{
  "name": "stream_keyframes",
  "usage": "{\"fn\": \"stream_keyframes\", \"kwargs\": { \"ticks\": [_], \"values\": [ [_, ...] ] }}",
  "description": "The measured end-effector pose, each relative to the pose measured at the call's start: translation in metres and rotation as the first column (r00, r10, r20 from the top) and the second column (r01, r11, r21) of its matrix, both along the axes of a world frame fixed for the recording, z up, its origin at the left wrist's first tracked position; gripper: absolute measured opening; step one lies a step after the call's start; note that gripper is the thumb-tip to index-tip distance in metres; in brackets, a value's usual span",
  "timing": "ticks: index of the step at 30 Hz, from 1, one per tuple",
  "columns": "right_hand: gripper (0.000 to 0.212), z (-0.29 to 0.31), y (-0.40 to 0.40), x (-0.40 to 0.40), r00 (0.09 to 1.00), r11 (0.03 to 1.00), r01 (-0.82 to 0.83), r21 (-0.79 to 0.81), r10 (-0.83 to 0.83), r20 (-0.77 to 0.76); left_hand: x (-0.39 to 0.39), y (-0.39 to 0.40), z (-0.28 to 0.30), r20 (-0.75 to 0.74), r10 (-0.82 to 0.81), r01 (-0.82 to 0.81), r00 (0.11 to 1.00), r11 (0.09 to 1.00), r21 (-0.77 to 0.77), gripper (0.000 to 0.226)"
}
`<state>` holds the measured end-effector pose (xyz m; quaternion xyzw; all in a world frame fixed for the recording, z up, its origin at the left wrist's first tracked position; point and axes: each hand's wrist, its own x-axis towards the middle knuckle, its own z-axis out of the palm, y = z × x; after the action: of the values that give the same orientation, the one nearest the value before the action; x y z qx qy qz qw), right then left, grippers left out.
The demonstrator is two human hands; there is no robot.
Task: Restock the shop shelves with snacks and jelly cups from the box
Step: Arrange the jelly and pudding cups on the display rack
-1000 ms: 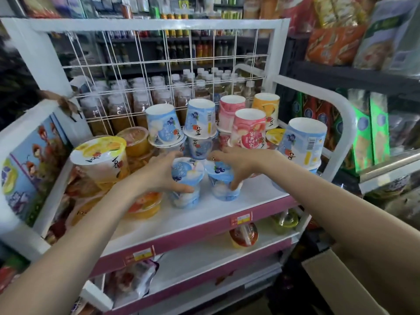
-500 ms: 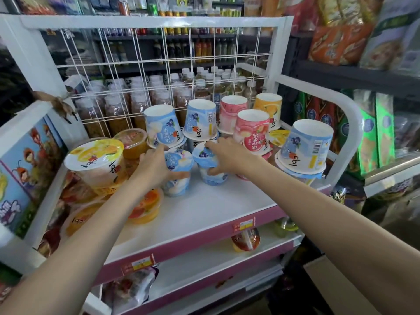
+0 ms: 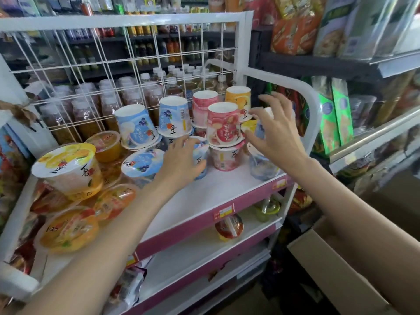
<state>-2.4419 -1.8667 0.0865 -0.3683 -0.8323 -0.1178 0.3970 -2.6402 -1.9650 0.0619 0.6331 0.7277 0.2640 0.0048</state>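
On the top shelf: blue jelly cup stands upright on the white shelf, just in front of the stacked cups.
Left hand: left hand grips that blue jelly cup from its near side, fingers curled round the wall, thumb toward the lid.
Second blue cup: lidded blue cup sits just left of the gripped one, its foil lid tilted toward the camera.
Right hand: right hand hovers with fingers spread and lightly bent in front of the blue stack at the right end of the shelf; whether the fingertips touch the stack cannot be told, and it holds nothing plainly.
Pink stack: pink cup stands upside down on another pink cup, between the two hands.
Back row: inverted blue cups and, an inverted pink cup and a yellow cup stand against the wire grid.
Left end: large yellow cup lies tilted on a heap of orange jelly cups.
Lower shelf: red-lidded cup and a green-lidded cup stand well apart from the upper row.
Bottom right: cardboard box is open beside the rack, under the right forearm.
Behind the grid: rows of white-capped bottles.
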Motion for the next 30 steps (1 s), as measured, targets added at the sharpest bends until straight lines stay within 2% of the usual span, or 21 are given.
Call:
{"fn": "stream_keyframes", "kwargs": {
  "ticks": [2,4,5,8,10,11,12,14,15,16,18,21,23,26,27,30],
  "values": [
    [0.064,0.003,0.013,0.016,0.988,0.954,0.15,-0.26,-0.155,0.003,0.012,0.008,-0.002,0.018,-0.058,0.058,0.998,0.998,-0.033,0.052],
    [0.075,0.001,0.02,0.026,0.983,0.837,0.112,-0.536,-0.171,-0.061,0.018,0.011,-0.004,0.056,-0.082,0.086,0.995,0.994,-0.07,0.053],
    [0.075,0.0,0.02,0.029,0.979,0.811,0.07,-0.581,-0.168,-0.116,0.02,0.01,-0.005,0.075,-0.088,0.093,0.993,0.993,-0.075,0.053],
    [0.067,0.008,0.011,0.028,0.964,0.873,0.004,-0.487,-0.132,-0.229,0.011,0.003,-0.008,0.142,-0.071,0.075,0.987,0.997,-0.023,0.053],
    [0.051,0.023,0.002,0.014,0.947,0.92,-0.083,-0.383,-0.047,-0.317,-0.002,-0.002,-0.01,0.146,-0.016,0.013,0.989,1.0,0.021,0.057],
    [0.04,0.028,0.0,0.007,0.955,0.929,-0.097,-0.357,-0.014,-0.297,-0.008,-0.003,-0.012,0.159,0.016,-0.022,0.987,0.999,0.035,0.064],
    [0.032,0.029,0.0,-0.002,0.98,0.928,-0.07,-0.366,-0.005,-0.198,-0.011,-0.003,-0.015,0.2,0.022,-0.031,0.98,0.999,0.043,0.074],
    [0.034,0.006,0.0,-0.017,1.0,0.892,0.006,-0.452,0.008,0.029,-0.002,-0.002,-0.022,0.246,-0.035,0.026,0.969,0.999,0.04,0.092],
    [0.036,-0.011,-0.001,-0.02,0.999,0.869,0.002,-0.495,0.016,0.033,0.008,0.002,-0.025,0.206,-0.053,0.047,0.977,0.998,0.033,0.095],
    [0.034,-0.026,-0.001,-0.022,1.0,0.87,-0.023,-0.492,0.01,-0.029,0.017,0.007,-0.027,0.15,-0.048,0.043,0.987,0.998,0.037,0.092],
    [0.028,-0.048,-0.005,-0.025,0.99,0.909,-0.06,-0.412,0.001,-0.143,0.022,0.013,-0.03,0.073,-0.028,0.024,0.997,0.998,0.056,0.081],
    [0.042,-0.047,-0.01,-0.025,0.983,0.876,-0.168,-0.452,0.114,-0.145,0.012,0.012,-0.031,-0.016,-0.099,0.1,0.995,0.995,0.011,0.077],
    [0.053,-0.039,-0.012,-0.02,0.963,0.805,-0.231,-0.546,0.271,-0.008,0.006,0.009,-0.031,-0.087,-0.145,0.14,0.986,0.989,-0.053,0.082],
    [0.079,-0.019,-0.019,-0.013,0.83,0.819,-0.068,-0.569,0.363,0.423,0.004,0.008,-0.03,-0.146,-0.173,0.16,0.974,0.982,-0.096,0.078],
    [0.084,-0.013,-0.022,-0.014,0.779,0.826,-0.023,-0.563,0.368,0.509,0.003,0.006,-0.03,-0.149,-0.18,0.168,0.972,0.982,-0.088,0.074],
    [0.096,-0.012,-0.034,-0.02,0.72,0.872,0.028,-0.489,0.322,0.615,0.001,-0.003,-0.034,-0.115,-0.189,0.191,0.975,0.982,0.001,0.062]
  ]
}}
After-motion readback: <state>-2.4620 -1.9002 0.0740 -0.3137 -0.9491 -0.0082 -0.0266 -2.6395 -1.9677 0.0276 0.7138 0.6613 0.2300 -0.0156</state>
